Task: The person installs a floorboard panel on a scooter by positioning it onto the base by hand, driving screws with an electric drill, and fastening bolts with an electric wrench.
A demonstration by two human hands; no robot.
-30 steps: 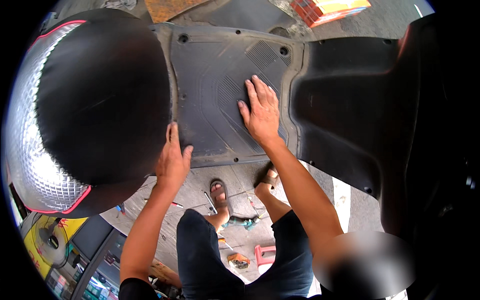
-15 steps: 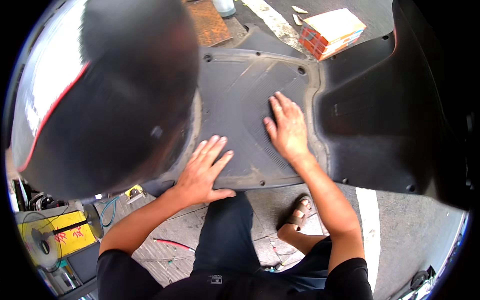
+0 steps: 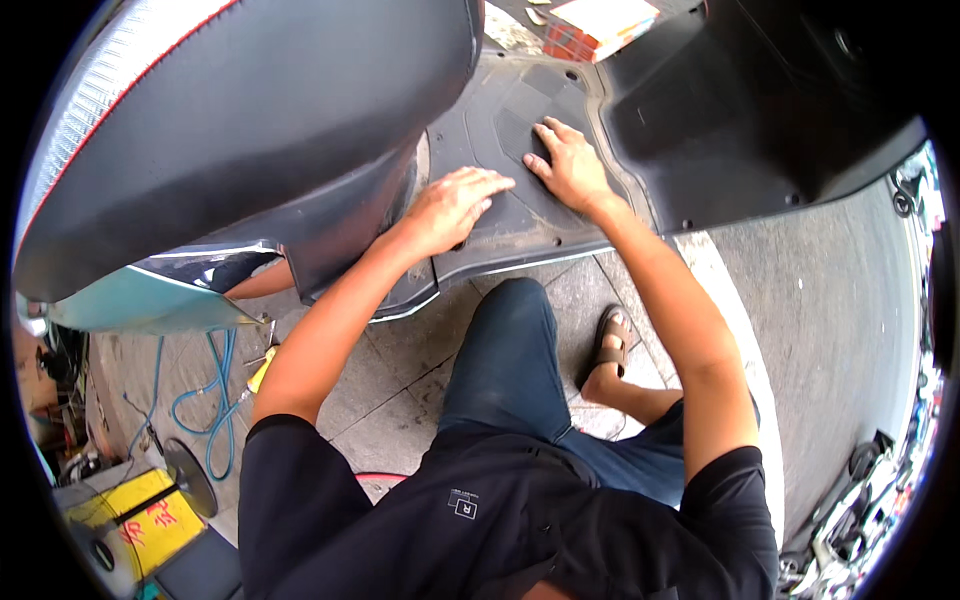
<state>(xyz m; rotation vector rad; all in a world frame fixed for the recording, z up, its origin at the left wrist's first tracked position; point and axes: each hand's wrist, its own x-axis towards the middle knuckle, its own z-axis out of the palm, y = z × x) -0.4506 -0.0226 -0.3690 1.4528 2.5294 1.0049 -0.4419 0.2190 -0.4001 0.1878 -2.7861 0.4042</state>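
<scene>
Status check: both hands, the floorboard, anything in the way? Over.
Right hand open, fingers on dark floorboard. Left hand open over it, contact unclear. Black seat hides its far left corner; orange box beyond far edge.

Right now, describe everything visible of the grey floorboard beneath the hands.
The floorboard is a dark grey, plastic-looking panel, roughly flat, between the black seat and front panel. It has textured patches, moulded lines, dusty tan edging and edge holes. The right hand appears to rest on it; the left hand is over its seat side, contact unclear.
</scene>
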